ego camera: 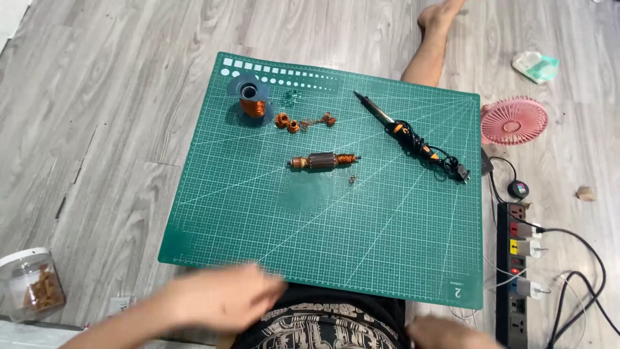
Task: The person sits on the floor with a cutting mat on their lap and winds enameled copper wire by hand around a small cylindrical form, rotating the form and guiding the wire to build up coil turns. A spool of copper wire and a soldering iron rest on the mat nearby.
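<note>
The left hand [223, 297] is a blur at the near edge of the green mat [400, 245], at about 7 o'clock. Its fingers look loosely spread and nothing shows in them, though the smear leaves this uncertain. Only the top of the right hand [445, 335] shows, at 5 o'clock by the bottom border; I cannot tell whether it is curled or slack, or whether it grips anything.

The rotor [323, 161] lies on its side near the mat's centre, well apart from both hands, with a tiny loose bit [352, 180] just beside it at its 5 o'clock. The wire spool [253, 103] stands at 11 o'clock, with small copper coils [287, 122] next to it.

The likely risks, as I judge them:
- The iron [403, 129] lies bare on the mat at 1 o'clock, its tip aimed toward 11; if it is hot, a reaching wrist could touch it or the mat could scorch. Whether it is plugged in I cannot tell.
- The rotor is round and unsecured, so a nudge could roll it.
- A sweeping hand could flick the loose bit or coils off the mat.
- The cords by the power strip [516, 271] at 4 o'clock could snag the right arm.
</note>
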